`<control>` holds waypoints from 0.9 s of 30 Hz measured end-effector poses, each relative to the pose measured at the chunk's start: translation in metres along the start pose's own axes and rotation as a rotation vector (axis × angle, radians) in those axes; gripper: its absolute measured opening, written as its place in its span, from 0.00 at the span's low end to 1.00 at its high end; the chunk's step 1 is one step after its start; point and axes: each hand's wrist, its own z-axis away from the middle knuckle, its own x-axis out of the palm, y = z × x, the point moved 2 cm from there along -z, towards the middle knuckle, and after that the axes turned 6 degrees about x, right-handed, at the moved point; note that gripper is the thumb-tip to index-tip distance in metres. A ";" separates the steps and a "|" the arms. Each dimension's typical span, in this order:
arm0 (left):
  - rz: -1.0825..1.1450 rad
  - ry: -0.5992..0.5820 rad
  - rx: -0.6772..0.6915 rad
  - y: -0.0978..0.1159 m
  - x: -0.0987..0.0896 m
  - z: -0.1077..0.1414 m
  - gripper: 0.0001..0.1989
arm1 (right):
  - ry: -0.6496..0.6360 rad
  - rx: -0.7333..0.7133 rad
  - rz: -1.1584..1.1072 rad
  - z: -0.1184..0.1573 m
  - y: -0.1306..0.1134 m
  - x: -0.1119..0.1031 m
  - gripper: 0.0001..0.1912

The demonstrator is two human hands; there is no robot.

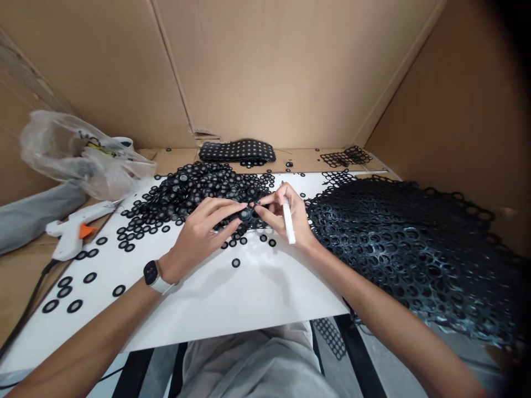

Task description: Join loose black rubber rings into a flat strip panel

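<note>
A large heap of small black rings (194, 190) with grey centres lies on the white board (207, 309). At its right end my left hand (207, 224), with a watch on the wrist, has its fingertips closed on a black ring (249, 214); the fingers partly hide it. My right hand (296, 213) meets it there, thumb and index finger against the same small dark piece. A slim white pen-like tool (288, 221) is gripped in my right hand, slanting down toward me. Several loose rings lie below the hands, one ring (236, 263) nearest me.
Black perforated sheets (398, 237) are piled at the right. A white glue gun (74, 229) with an orange trigger and a plastic bag (87, 160) lie at the left. At the back is a stacked dotted black bundle (237, 150). Cardboard walls (290, 72) enclose the space.
</note>
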 end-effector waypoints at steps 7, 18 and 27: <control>0.081 0.115 -0.146 -0.001 -0.003 0.000 0.11 | 0.085 0.008 -0.001 -0.005 -0.001 -0.013 0.21; 0.618 -0.363 -0.384 0.023 -0.001 -0.007 0.12 | 0.228 0.060 0.335 -0.033 0.032 -0.038 0.17; 0.756 -0.634 -0.395 0.029 0.007 -0.003 0.13 | 0.096 0.114 0.550 -0.034 0.042 -0.038 0.18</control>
